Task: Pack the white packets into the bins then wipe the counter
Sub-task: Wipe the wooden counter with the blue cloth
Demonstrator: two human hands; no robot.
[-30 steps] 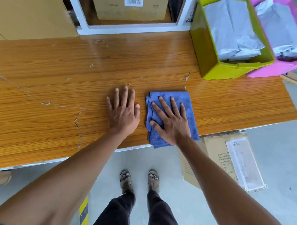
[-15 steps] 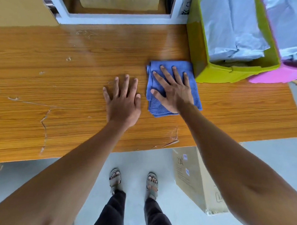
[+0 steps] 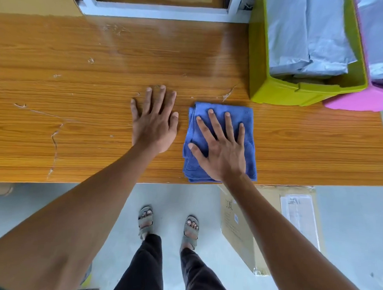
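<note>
A folded blue cloth lies on the wooden counter near its front edge. My right hand presses flat on the cloth with fingers spread. My left hand rests flat on the bare wood just left of the cloth. White packets fill the lime green bin at the back right. More white packets lie in the pink bin beside it.
A white shelf frame with a cardboard box runs along the counter's back edge. The counter surface is cracked and chipped at left. A cardboard box stands on the grey floor under the counter's front right, beside my feet.
My right hand has drawn the cloth back from beside the green bin toward the front edge of the counter. The left hand has stayed flat on the wood.
</note>
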